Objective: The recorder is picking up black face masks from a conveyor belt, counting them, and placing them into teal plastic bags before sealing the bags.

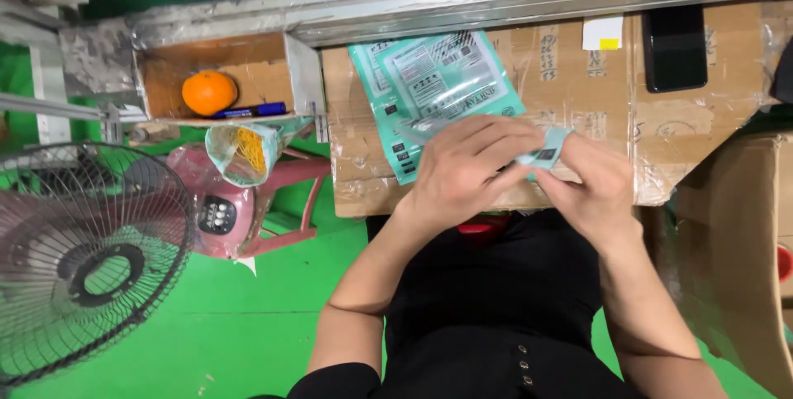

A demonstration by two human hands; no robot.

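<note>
Teal pouch (429, 89) lies under left hand (462, 172), right hand (591, 192), fingers (529, 163) of both pinching its folded corner.

Bright, even overhead light; your view shows no hard shadows. Soft shade sits under your left hand (462, 169) and right hand (588, 188). Glare streaks the teal plastic bag (429, 85) and the taped cardboard bench (570, 85), strongest along its far edge. Slight motion blur on your fingers. Wide-lens bending curves the fan (83, 258) at left.
</note>
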